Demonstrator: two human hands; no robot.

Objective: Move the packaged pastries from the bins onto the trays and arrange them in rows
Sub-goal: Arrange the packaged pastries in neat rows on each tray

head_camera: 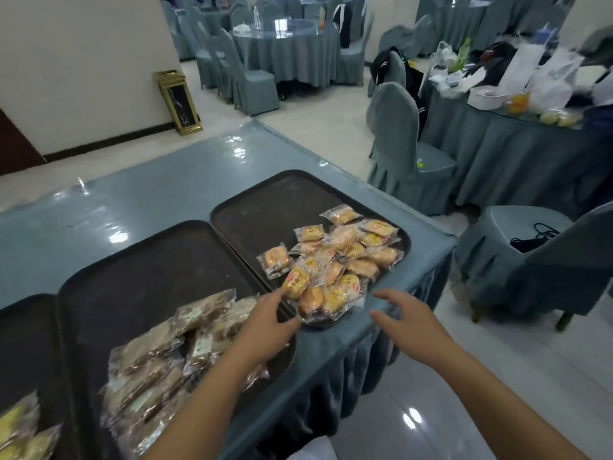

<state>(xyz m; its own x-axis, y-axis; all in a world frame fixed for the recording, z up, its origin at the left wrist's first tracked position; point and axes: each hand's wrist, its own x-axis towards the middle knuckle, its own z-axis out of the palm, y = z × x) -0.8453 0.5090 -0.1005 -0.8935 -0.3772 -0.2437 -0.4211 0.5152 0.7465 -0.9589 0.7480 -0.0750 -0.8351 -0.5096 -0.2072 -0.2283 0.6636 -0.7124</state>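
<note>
A: On the blue-clothed table [159, 194], the right-hand tray [265, 207] bears yellow pastry packets [335, 260] heaped, not rowed.

B: Arranging remains. Left hand [265, 322] touches the heap, fingers straight; right hand [409, 322] hovers, fingers apart.

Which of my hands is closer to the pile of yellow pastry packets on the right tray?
Left. The left hand touches the yellow packets at the pile's near-left edge; the right hand hovers apart, near-right.
</note>
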